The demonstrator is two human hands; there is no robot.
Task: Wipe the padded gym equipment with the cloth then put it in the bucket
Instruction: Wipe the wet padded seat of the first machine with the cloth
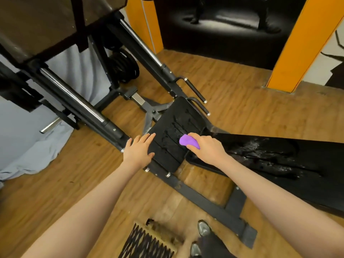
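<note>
Nearest: black mesh object on the wood floor. Left hand flat, fingers straight, on the seat pad edge. Right hand grips purple cloth against the wet pad. Beyond: black steel rails.

Cloth on pad

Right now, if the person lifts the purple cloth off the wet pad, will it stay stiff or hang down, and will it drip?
The purple cloth is bunched to a rounded wad under the right hand, so it is probably soft and would hang limp. The seat pad shows droplets and streaks, so the cloth is likely damp and a little heavier, perhaps dripping.
</note>
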